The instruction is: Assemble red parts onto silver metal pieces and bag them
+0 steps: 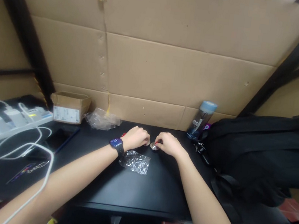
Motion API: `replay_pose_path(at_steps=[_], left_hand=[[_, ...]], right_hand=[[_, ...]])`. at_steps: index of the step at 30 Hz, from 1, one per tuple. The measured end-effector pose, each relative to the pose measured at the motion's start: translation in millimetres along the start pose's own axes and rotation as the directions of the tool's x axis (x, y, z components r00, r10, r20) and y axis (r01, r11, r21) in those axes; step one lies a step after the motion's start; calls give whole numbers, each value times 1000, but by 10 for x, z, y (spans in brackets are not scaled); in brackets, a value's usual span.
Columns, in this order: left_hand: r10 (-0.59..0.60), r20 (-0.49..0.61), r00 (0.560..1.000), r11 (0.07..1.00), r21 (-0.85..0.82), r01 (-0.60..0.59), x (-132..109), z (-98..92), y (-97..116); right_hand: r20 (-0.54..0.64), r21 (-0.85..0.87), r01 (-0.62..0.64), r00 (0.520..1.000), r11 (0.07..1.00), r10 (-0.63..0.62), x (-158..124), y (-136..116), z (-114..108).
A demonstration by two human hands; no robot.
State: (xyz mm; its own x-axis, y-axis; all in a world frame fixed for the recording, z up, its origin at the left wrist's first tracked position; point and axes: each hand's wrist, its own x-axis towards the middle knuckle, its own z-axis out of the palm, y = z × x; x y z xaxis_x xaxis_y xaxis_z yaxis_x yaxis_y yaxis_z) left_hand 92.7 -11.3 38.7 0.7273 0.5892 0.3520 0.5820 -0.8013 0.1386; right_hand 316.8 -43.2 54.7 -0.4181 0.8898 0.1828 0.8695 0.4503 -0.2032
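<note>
Black desk (pixel 155 187) against cardboard (pixel 171 74): left hand (pixel 135 138) curls tight round a small disc (pixel 147 142), right hand (pixel 168 144) pinches a metal piece (pixel 154 147). Gripped so slightly, either could slip and roll away.

We see a black table (pixel 155 190). On it: silver discs (pixel 154 147), clear bag (pixel 135 162), bottle (pixel 201 120) w/ light-blue cap, black backpack (pixel 258 149), white cables (pixel 24 143). Behind the table, tan cardboard (pixel 172 67); below it, red-brown floor (pixel 295 211).

Single head view: looks forward, down across black desk (pixel 155 190); cardboard wall (pixel 188 76) close ahead.
</note>
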Motion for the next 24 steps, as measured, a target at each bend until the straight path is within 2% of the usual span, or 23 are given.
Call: replay_pose_path(at_steps=[3, 7, 10, 12, 14, 15, 17, 19, 24], left_hand=[[-27, -25, 999, 999, -22, 26, 51, 41, -33], [-88, -94, 992, 994, -69, 81, -9, 15, -92], [-211, -196, 958, 960, -227, 165, -129, -79, -128], [-393, -242, 887, 826, -518, 224, -241, -155, -133], [-532, -182, 827, 588, -782, 206, -366, -218, -117], [-561, -137, 816, 477, -860, 183, -428, -240, -103], [-583, -74, 809, 304, -943, 133, -539, -258, -71], [-597, -43, 801, 177, -981, 79, -624, -246, -44], [-601, -4, 800, -23, -999, -22, -702, -186, 15]], right_hand=[[-67, 8, -31, 997, 999, 32, -24, 4, -49], [-153, 96, -41, 987, 994, 56, -6, 33, -95], [-258, 218, 27, 966, 976, 31, 20, -1, -109], [-363, 284, 107, 932, 953, 4, 27, -93, -109], [-478, 329, 181, 878, 927, -1, 19, -246, -102], [-525, 347, 207, 851, 915, 7, 8, -339, -98], [-591, 376, 238, 806, 896, 33, -24, -532, -89], [-639, 385, 240, 766, 891, 70, -61, -701, -80], [-750, 355, 277, 655, 893, 95, -124, -927, -25]])
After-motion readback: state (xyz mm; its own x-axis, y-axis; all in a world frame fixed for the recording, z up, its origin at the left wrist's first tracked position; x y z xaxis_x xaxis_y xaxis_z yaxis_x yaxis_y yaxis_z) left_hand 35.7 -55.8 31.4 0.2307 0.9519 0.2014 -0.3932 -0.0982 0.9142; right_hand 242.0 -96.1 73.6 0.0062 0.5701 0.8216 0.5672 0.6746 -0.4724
